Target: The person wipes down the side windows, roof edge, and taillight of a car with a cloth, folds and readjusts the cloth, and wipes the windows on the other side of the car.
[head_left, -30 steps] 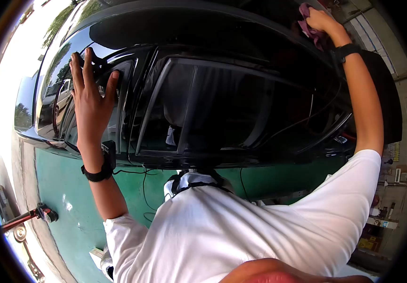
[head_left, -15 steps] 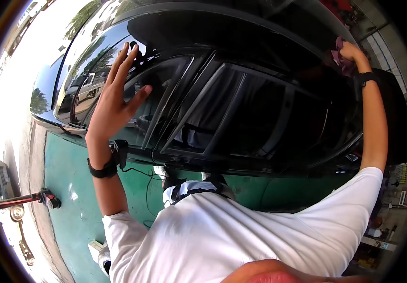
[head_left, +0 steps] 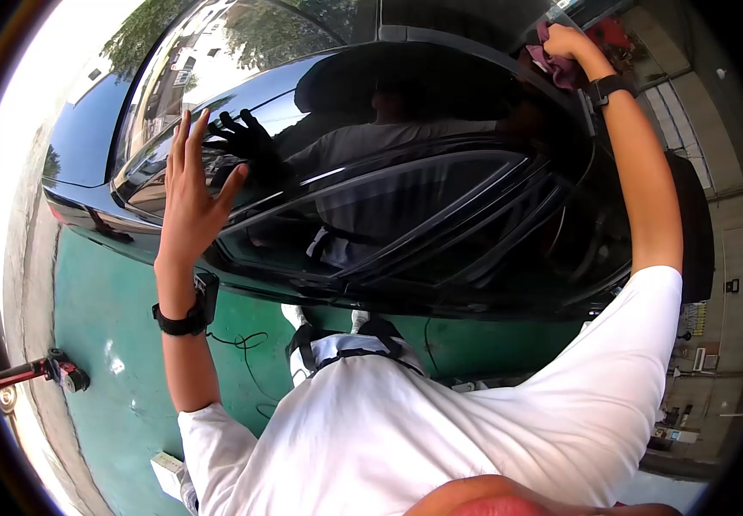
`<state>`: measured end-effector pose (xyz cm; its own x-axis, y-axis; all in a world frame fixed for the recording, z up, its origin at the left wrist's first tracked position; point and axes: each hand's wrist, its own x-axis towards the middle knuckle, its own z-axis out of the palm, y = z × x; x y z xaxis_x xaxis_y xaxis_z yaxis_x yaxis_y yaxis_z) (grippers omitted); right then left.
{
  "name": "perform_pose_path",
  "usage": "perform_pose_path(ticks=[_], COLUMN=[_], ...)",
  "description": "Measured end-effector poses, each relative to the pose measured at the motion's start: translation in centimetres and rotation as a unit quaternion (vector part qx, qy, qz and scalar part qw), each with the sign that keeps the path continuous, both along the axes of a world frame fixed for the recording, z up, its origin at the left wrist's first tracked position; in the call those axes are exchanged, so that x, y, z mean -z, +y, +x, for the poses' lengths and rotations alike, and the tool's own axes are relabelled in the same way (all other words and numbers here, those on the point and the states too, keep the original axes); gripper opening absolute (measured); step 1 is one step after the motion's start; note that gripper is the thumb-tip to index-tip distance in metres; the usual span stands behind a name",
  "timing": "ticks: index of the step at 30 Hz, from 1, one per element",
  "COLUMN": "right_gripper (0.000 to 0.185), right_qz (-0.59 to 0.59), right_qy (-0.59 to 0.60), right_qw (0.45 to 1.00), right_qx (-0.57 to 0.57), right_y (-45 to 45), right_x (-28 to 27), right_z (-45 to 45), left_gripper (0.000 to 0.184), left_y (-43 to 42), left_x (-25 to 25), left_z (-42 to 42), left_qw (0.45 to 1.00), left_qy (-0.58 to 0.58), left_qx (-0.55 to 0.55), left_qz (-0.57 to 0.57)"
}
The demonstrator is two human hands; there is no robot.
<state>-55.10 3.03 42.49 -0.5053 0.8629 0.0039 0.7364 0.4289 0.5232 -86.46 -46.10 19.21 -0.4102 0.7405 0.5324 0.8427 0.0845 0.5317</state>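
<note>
Here, glossy black car (head_left: pixel 423 206), green floor (head_left: pixel 113 301), right hand (head_left: pixel 567 41) clutching purple cloth (head_left: pixel 554 70), left hand (head_left: pixel 189 206) splayed wide.

Left hand (head_left: pixel 189 206) raised, fingers (head_left: pixel 179 155) extended, thumb (head_left: pixel 232 187) spread apart, left forearm (head_left: pixel 189 370) held forward, right arm (head_left: pixel 647 185) stretched far forward on the right side, right hand (head_left: pixel 567 43) angled inward, its fingers curled in a grip.
</note>
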Motion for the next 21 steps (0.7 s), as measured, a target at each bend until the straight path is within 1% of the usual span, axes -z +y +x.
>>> perform_pose_path(ticks=[1,2,4,5,6,7,8,9,11,12,13,14,15,16,17,18,19,21], right_gripper=[0.04,0.04,0.02,0.02,0.019,0.018,0.02,0.021,0.024,0.026,0.027,0.026,0.021,0.03,0.025,0.026,0.024,0.021], right_qz=[0.013,0.017,-0.024,-0.025,-0.063,-0.102,-0.065,-0.02,0.065,0.01,-0.042,-0.132,-0.115,-0.095,-0.073,-0.095,-0.084,-0.079], right_qy=[-0.003,-0.006,0.033,0.036,0.034,0.031,0.006,-0.015,0.058,0.007,-0.02,-0.054,0.057,0.041,0.108,0.034,0.074,0.127], right_qw=[1.0,0.999,0.995,0.994,0.995,0.994,0.996,0.994,0.965,0.961,0.957,0.955,0.922,0.922,0.9,0.911,0.897,0.863], right_qx=[-0.026,-0.031,-0.096,-0.098,-0.063,-0.027,-0.066,-0.108,-0.247,-0.277,-0.285,-0.26,-0.364,-0.374,-0.416,-0.399,-0.427,-0.482], right_y=[0.1,-1.0,-3.2,-4.1,-5.2,-6.5,-7.7,-9.6,-12.4,-13.7,-14.9,-17.0,-17.9,-17.1,-21.3,-23.2,-25.2,-28.1], right_x=[0.4,-0.9,-0.3,-0.3,-0.4,-0.2,0.3,-0.2,3.1,3.5,4.4,4.9,7.3,11.2,11.5,12.1,12.6,13.3], right_z=[-2.1,-3.8,-7.1,-9.3,-11.5,-13.5,-15.5,-17.5,-20.8,-22.9,-25.4,-27.7,-28.7,-33.4,-32.7,-34.8,-34.0,-33.0], left_gripper=[0.075,0.081,0.084,0.088,0.094,0.094,0.096,0.097,0.097,0.097,0.096,0.096,0.096,0.096,0.097,0.097,0.097,0.096], left_y=[0.4,0.9,1.7,2.2,2.2,2.2,2.1,2.2,2.3,2.1,1.8,1.9,1.9,1.8,1.6,1.5,1.6,1.9], left_x=[0.6,0.5,2.1,2.6,3.0,3.1,3.1,2.3,2.5,2.2,2.1,2.6,2.3,1.8,1.5,1.3,1.7,2.3], left_z=[-0.3,-0.5,0.5,0.7,0.5,0.4,0.5,0.7,0.6,0.9,0.9,0.5,0.5,0.6,0.6,0.6,0.5,-0.2], left_qw=[1.0,1.0,1.0,0.999,0.999,0.999,0.999,1.0,0.999,0.998,0.996,0.997,0.997,0.997,0.996,0.996,0.995,0.998], left_qy=[-0.015,-0.018,-0.001,0.021,-0.005,-0.003,-0.005,-0.003,0.009,0.009,0.01,0.011,0.014,0.023,0.032,0.029,0.029,0.031], left_qx=[0.0,-0.001,-0.019,-0.036,-0.022,-0.023,-0.022,-0.022,-0.038,-0.047,-0.056,-0.051,-0.051,-0.05,-0.05,-0.048,-0.053,-0.023], left_qz=[0.01,-0.002,-0.017,-0.028,-0.022,-0.025,-0.024,-0.017,-0.015,-0.043,-0.071,-0.053,-0.05,-0.059,-0.069,-0.072,-0.08,-0.042])
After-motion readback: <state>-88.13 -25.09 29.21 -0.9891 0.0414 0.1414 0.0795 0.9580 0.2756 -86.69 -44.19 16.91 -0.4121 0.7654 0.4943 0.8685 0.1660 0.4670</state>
